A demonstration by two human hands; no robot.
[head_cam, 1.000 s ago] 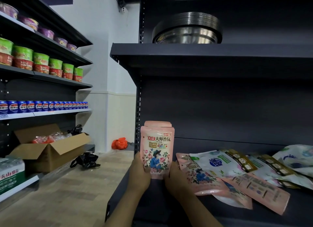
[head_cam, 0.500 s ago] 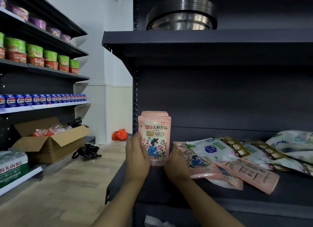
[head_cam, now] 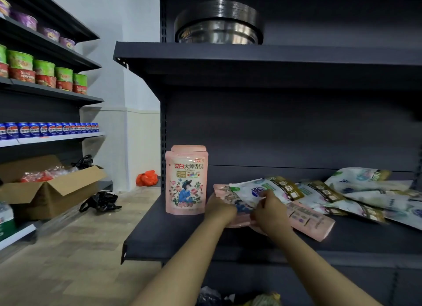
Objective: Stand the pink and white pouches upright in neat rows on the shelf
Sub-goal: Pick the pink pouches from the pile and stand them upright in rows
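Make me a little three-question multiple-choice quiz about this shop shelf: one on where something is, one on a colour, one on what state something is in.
1. Where do the upright pink pouches stand on the dark grey metal shelf?
A. near its left end
B. at its far right end
C. on the board above

2. What colour is the crumpled plastic bag on the floor by the white wall?
A. blue
B. orange
C. green

3. How do the white pouches with gold tops lie?
A. upright in a row
B. flat in a loose heap
C. hanging from hooks

Answers: 1 A, they stand close to the shelf's left edge. 2 B, it shows bright orange. 3 B, they overlap flat, where the left hand and right hand reach.
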